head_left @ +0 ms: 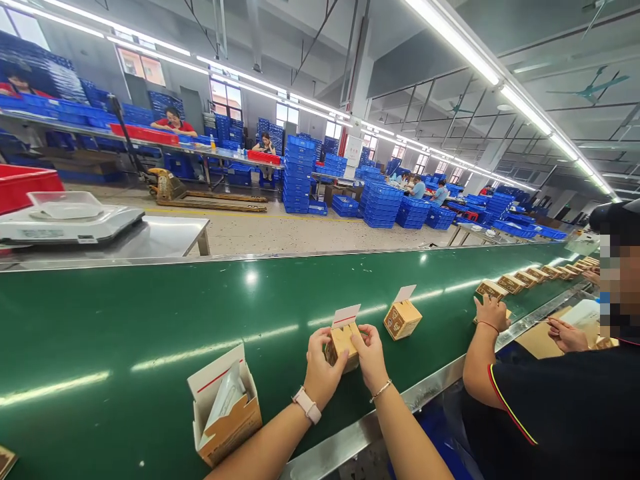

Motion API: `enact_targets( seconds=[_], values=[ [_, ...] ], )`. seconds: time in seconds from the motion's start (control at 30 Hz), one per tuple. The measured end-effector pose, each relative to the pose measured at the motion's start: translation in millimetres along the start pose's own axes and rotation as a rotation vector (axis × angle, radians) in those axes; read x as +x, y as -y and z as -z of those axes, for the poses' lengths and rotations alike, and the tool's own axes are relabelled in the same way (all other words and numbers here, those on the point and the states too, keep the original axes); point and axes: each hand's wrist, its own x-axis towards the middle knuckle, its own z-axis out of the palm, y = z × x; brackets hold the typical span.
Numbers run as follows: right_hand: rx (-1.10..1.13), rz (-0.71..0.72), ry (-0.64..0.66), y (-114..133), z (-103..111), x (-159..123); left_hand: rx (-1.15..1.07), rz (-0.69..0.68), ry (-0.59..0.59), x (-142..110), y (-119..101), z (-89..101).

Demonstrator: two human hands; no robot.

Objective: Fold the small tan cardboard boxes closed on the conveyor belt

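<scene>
You hold a small brown box (343, 348) between your two hands, and it sits over the green belt (125, 333). I cannot tell if it touches the belt. Your left hand (320, 367) is on one side of the box and your right hand (371, 357) is on the other. Your fingers (314, 340) are closed on the box and grip it. A white card (347, 315) with a red line sticks up from the top of the box.

Just past your right hand, another brown box (403, 320) stands on the belt. Near your left arm, an open box (226, 407) has a white packet (225, 397) in it. A person in a black shirt (550, 400) works beside you, with one hand (493, 313) on a long row of boxes (530, 277).
</scene>
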Motion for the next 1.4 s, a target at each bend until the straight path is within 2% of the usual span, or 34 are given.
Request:
enact_targets(
  seconds=[0.07, 0.13, 0.2, 0.37, 0.47, 0.53, 0.6, 0.63, 0.7, 0.73, 0.77, 0.8, 0.83, 0.87, 0.93, 1.0, 1.03, 1.13, 1.3, 1.4],
  values=[
    [0.018, -0.012, -0.036, 3.9, 0.6, -1.0, 0.104, -0.055, 0.01, -3.5, -3.2, -3.6],
    [0.031, 0.005, -0.052, 7.4, 1.5, -1.3, 0.238, -0.147, 0.136, -3.1, -10.4, -3.4],
    [0.035, 0.015, -0.072, 9.3, 2.1, -0.9, 0.319, -0.173, 0.287, 2.1, -19.8, -1.5],
    [0.031, 0.032, -0.144, 8.3, 3.9, 4.7, 0.372, -0.015, 0.577, 26.0, -39.9, -3.1],
    [0.022, 0.056, -0.196, 5.3, 8.7, 9.7, 0.425, 0.022, 0.667, 28.2, -49.1, -6.9],
    [0.008, 0.092, -0.273, 0.3, 15.4, 10.3, 0.444, -0.088, 0.564, 17.2, -57.2, -2.2],
    [-0.025, 0.147, -0.384, -8.6, 24.2, 6.2, 0.419, -0.32, 0.345, -2.0, -66.0, 13.9],
    [-0.073, 0.227, -0.443, -14.4, 28.6, 2.2, 0.381, -0.461, 0.237, -13.1, -69.3, 26.4],
    [-0.224, 0.53, -0.511, -26.9, 34.5, -9.2, 0.283, -0.682, 0.164, -34.3, -70.2, 57.1],
    [-0.3, 0.732, -0.482, -32.5, 35.1, -15.9, 0.218, -0.777, 0.147, -43.3, -66.7, 73.3],
    [-0.365, 0.923, -0.388, -36.8, 33.6, -22.5, 0.15, -0.833, 0.093, -50.6, -60.5, 88.8],
    [-0.412, 1.066, -0.234, -39.6, 29.8, -28.5, 0.096, -0.827, 0.043, -56.2, -52.2, 102.6],
    [-0.433, 1.134, -0.04, -40.6, 24.0, -33.4, 0.065, -0.789, -0.017, -59.9, -42.5, 114.2],
    [-0.437, 1.144, 0.167, -40.2, 16.4, -36.8, 0.07, -0.706, -0.079, -62.0, -32.6, 123.3],
    [-0.411, 1.071, 0.515, -36.7, -1.8, -38.2, 0.204, -0.489, -0.155, -62.1, -15.5, 133.7],
    [-0.342, 0.971, 0.746, -32.5, -19.5, -33.0, 0.419, -0.355, -0.13, -59.1, -6.0, 135.1],
    [-0.313, 0.924, 0.839, -30.8, -26.7, -28.9, 0.51, -0.338, -0.097, -57.2, -4.3, 133.4],
    [-0.353, 0.841, 1.009, -26.1, -37.4, -17.2, 0.638, -0.394, -0.024, -52.0, -5.4, 124.8],
    [-0.737, 0.906, 1.066, -10.3, -31.2, -14.2, 0.61, -0.404, 0.021, -40.1, 0.3, 120.5],
    [-0.862, 0.865, 1.1, -1.8, -27.8, -15.1, 0.538, -0.403, 0.139, -25.4, 5.2, 123.9]
  ],
)
